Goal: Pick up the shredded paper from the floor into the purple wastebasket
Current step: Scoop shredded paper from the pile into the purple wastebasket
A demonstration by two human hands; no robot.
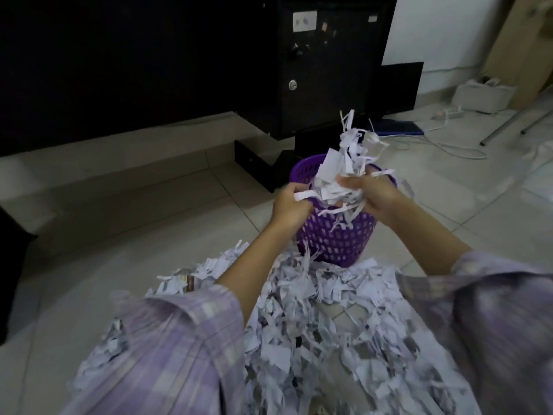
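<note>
A big black cabinet [179, 64] fills the top of what I see, with a small round lock [292, 85] on its door. Under it is the pale tiled floor [125, 211].

On the floor right in front of me lies a huge pile of shredded paper [314, 324]. It spreads between my two arms and reaches up to the foot of the purple wastebasket [338, 235]. The strips are white with little dark bits on them.

My sleeves [167, 348] are soft purple with checks, and they are pushed back from my wrists.

The purple wastebasket stands upright on the floor, just past the pile. It has lots of little holes in its side. Some strips hang over its near rim.

I am holding a bunch of paper strips [344, 163] over the top of the wastebasket. My right hand [371, 196] has its fingers curled around the bunch, and the strips stick up high above it. My left hand [291, 205] is at the near left rim of the basket, and its fingers are curled around a few strips that lead into the same bunch.

Far off on the right, a white cable [443, 145] lies on the floor, near a small white box [481, 95].
</note>
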